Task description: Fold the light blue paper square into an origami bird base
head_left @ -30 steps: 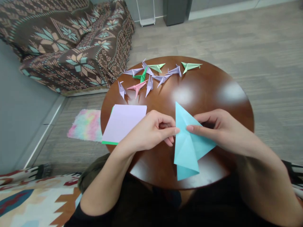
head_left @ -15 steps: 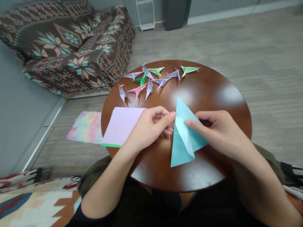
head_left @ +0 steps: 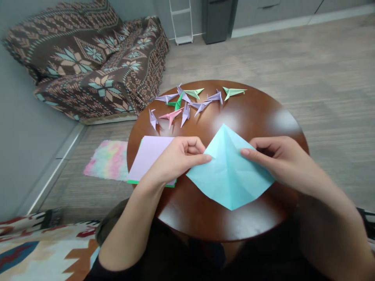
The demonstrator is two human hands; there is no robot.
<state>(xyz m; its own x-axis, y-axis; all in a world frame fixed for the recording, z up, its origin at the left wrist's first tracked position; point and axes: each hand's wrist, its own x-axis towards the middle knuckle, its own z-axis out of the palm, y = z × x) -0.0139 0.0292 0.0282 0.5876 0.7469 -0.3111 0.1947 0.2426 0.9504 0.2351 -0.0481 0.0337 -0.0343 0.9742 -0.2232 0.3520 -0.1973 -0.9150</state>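
Note:
A light blue sheet of origami paper (head_left: 230,171), creased down its middle, is spread in a diamond shape between my hands. My left hand (head_left: 186,158) pinches its upper left edge with the thumb on top. On the opposite edge, my right hand (head_left: 271,160) grips the paper between thumb and fingers, the fingers partly hidden behind it. Under my left forearm lies a stack of purple and green paper (head_left: 150,156). Beyond it stand several folded paper cranes, among them a pink one (head_left: 171,117), a dark green one (head_left: 178,103) and a purple one (head_left: 185,114).
Everything rests on a round brown table (head_left: 263,113) with a glossy top. A sofa under a patterned cover (head_left: 96,74) stands at the far left, with a pastel fluffy rug (head_left: 107,160) on the floor. A dark grey bin-like box (head_left: 217,21) stands by the back cabinets.
The blue paper, folded over on itself before, has been opened out into a wide diamond. My left hand, beside the paper earlier, now grips its left edge.

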